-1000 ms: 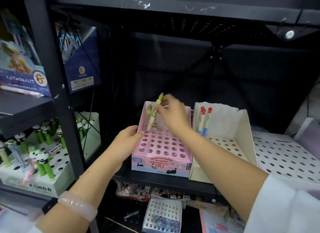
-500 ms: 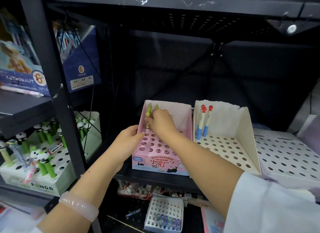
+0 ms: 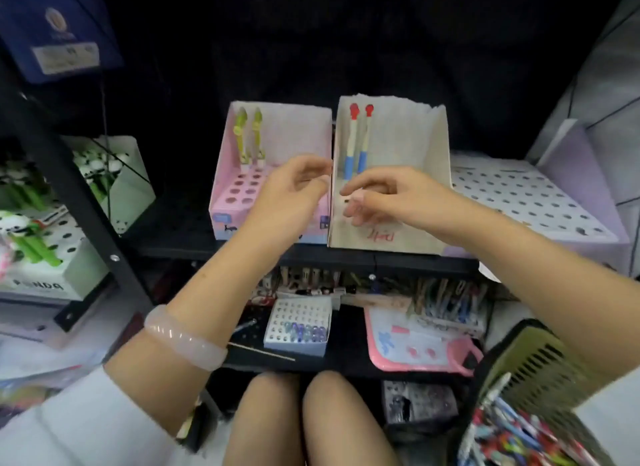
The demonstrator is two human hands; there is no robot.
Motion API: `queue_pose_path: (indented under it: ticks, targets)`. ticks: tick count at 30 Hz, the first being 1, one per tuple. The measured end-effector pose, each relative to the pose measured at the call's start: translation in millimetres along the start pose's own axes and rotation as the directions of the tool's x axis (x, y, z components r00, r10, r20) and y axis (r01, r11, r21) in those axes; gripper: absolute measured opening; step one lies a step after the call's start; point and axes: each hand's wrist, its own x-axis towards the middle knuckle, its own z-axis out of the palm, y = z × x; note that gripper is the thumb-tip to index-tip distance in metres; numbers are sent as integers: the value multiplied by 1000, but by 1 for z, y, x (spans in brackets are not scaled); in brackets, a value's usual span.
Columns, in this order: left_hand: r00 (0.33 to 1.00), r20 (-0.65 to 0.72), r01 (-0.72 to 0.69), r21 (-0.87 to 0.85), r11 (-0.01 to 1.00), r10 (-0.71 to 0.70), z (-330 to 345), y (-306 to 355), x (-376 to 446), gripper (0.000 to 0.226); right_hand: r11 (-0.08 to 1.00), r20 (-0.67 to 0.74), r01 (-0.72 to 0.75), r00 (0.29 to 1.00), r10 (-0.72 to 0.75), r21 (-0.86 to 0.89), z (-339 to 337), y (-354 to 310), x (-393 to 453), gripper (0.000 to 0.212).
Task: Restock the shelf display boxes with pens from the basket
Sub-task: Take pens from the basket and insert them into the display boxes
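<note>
Your pink display box point(image 3: 239, 188) holds only two green pens point(image 3: 248, 133) at its 11 o'clock corner, and the cream box point(image 3: 408, 230) two red-capped pens point(image 3: 358, 136); most holes remain unfilled. Your left hand point(image 3: 294, 191) and right hand point(image 3: 388, 198) hover loosely curled, holding nothing. The basket point(image 3: 533, 368) of pens waits at 5 o'clock.

**Dim shelf recess, lit foreground, overall motion blur**

Light falls from above and the near side. The pink display box point(image 3: 242, 188), the cream display box point(image 3: 415, 146) and both forearms are evenly bright. The far shelf back is almost black, detail lost. Whole frame is soft with motion blur; the left hand point(image 3: 294, 188) and right hand point(image 3: 384, 198) have smeared fingertips. Wide-angle bending shows at the edges: the left shelf post point(image 3: 79, 195) leans, and the basket point(image 3: 540, 368) near right is stretched and blurred. No harsh glare.
</note>
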Motion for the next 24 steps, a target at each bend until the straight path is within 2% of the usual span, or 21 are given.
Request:
queue_pose_path:
  ticks: [2,4,8,10,12,14,15,17,18,19,21,22,24]
  targets:
    - [992,117,44,-40,998,-39,31,-7,-19,25,997,66,-76,995,73,35,-8,32,-35,14]
    - [963,250,123,-58,991,-105,62,-21,-42,23,985,164,-171,972,170,-7,-11,69,-70,14]
    - [871,438,242,12,970,-223,125,-55,-90,20,933,382,-316,852,358,-171,-11,137,-132,9]
    - [824,506,262,56,963,-253,147,-66,-106,21,940,353,-317,871,341,-127,-10,157,-155,9]
    - [798,547,250,79,965,-252,170,-70,-120,20,927,210,-358,920,331,109,-14,171,-179,13]
    - [805,553,203,84,976,-215,188,-71,-127,19,874,145,-403,915,377,272,-19,190,-200,20]
    - [809,556,171,88,981,-190,197,-70,-130,20,864,177,-437,898,404,248,-18,201,-209,22]
    - [793,590,109,111,988,-153,211,-69,-133,21,877,270,-478,850,452,37,-12,227,-224,13]
    - [772,618,75,144,987,-149,218,-70,-134,22,882,305,-456,829,468,-116,-7,239,-229,7]
    - [744,651,32,192,981,-151,226,-73,-135,24,873,343,-403,807,481,-276,1,252,-234,12]
    - [671,725,-85,287,954,-158,239,-79,-139,26,816,425,-237,758,494,-527,22,278,-245,39]
    - [637,753,-142,325,935,-165,244,-81,-141,27,774,451,-151,738,502,-615,34,289,-252,57]
    - [602,779,-235,384,893,-176,252,-84,-145,28,702,483,-13,717,503,-712,52,301,-263,74]
